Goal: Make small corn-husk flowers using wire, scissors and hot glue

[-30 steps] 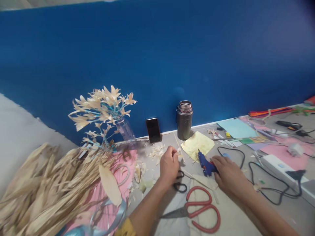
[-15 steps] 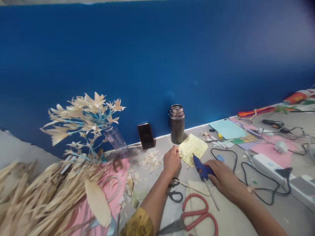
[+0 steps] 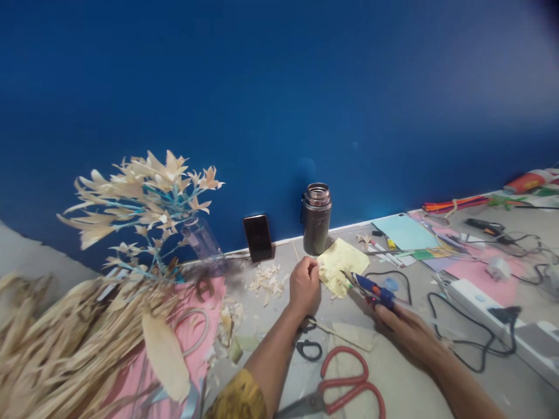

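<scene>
My right hand [image 3: 395, 320] is wrapped around a blue hot glue gun [image 3: 371, 286]. The gun is raised, its nozzle pointing left over a crumpled pale yellow sheet [image 3: 340, 259]. Closed at the sheet's left edge, my left hand [image 3: 305, 285] has its fingertips turned away, and what they pinch, if anything, is hidden. Below the hands lie large red-handled scissors [image 3: 349, 378] and a smaller pair of black-handled scissors [image 3: 310, 351]. A thin stick [image 3: 340, 336] rests beside the black handles.
A dark open flask [image 3: 317, 224] and a phone [image 3: 257, 238] stand by the blue wall. Dried-husk flowers [image 3: 152, 192] fill a clear bottle [image 3: 203, 241] at left, above a pile of husks [image 3: 87, 349]. A white power strip [image 3: 476, 302] and cables lie at right.
My right hand has lifted the glue gun off the table and closed around its handle; earlier it only reached the gun's back end. My left hand stays by the yellow sheet.
</scene>
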`<state>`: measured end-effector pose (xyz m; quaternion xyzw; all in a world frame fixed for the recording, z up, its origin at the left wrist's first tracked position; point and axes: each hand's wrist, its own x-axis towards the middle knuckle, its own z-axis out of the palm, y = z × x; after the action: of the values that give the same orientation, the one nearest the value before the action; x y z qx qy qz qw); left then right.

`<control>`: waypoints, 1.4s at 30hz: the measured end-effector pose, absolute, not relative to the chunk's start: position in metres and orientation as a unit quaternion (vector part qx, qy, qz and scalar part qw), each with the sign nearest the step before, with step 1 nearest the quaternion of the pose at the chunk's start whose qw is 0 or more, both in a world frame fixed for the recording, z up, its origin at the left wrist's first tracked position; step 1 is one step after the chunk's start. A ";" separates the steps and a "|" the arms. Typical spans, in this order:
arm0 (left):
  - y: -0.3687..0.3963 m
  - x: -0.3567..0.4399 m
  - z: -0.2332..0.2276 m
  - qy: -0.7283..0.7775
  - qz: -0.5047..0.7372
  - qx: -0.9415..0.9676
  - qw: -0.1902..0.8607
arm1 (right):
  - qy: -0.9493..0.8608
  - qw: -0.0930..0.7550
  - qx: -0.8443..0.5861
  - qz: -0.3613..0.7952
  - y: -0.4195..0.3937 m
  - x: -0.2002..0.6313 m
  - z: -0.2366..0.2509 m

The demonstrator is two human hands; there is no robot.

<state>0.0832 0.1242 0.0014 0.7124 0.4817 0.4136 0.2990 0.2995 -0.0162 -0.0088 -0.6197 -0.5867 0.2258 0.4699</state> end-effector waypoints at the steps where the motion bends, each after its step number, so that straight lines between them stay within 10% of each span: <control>1: 0.123 0.084 0.001 0.473 0.417 0.716 0.301 | -0.610 0.433 -0.628 0.213 -0.016 0.297 -0.008; 42: 0.119 0.093 -0.008 0.430 0.486 0.634 0.420 | -0.595 0.352 -0.652 0.309 -0.018 0.294 -0.019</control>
<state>0.0932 0.1193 -0.0076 0.6344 0.4299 0.4862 0.4199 0.2942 -0.0178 -0.0190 -0.6525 -0.5955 0.3092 0.3522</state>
